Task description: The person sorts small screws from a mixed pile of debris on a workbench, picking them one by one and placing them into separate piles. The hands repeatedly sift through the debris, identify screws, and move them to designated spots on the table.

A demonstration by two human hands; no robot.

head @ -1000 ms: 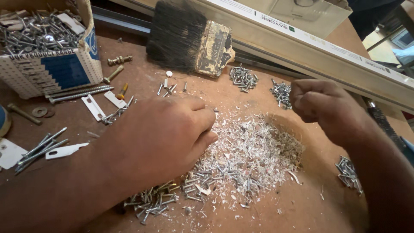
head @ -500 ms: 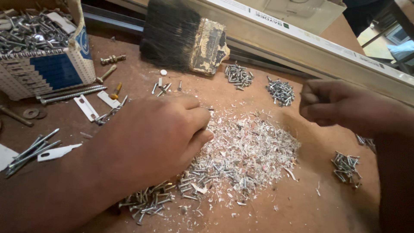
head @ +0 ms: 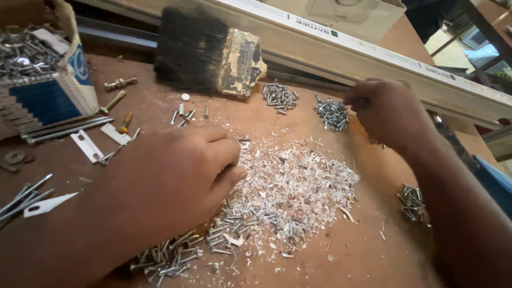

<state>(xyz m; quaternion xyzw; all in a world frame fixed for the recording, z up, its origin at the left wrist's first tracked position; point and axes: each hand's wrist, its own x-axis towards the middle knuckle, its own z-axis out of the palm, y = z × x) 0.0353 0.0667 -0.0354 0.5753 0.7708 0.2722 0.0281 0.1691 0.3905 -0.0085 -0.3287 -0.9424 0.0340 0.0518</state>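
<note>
Left hand [head: 176,176] rests on the screw-and-shavings heap [head: 288,197]; right hand [head: 386,109] touches a screw pile [head: 332,113].

The screws beneath the left hand [head: 176,181] were hidden. The cardboard box [head: 48,101] was cut off at the left edge. What the right hand [head: 392,114] pinched could not be told.

Mixed pile of screws and shavings [head: 288,197] lies on the table [head: 341,266], brush [head: 208,50] behind it, box of screws [head: 42,80] far left.
</note>
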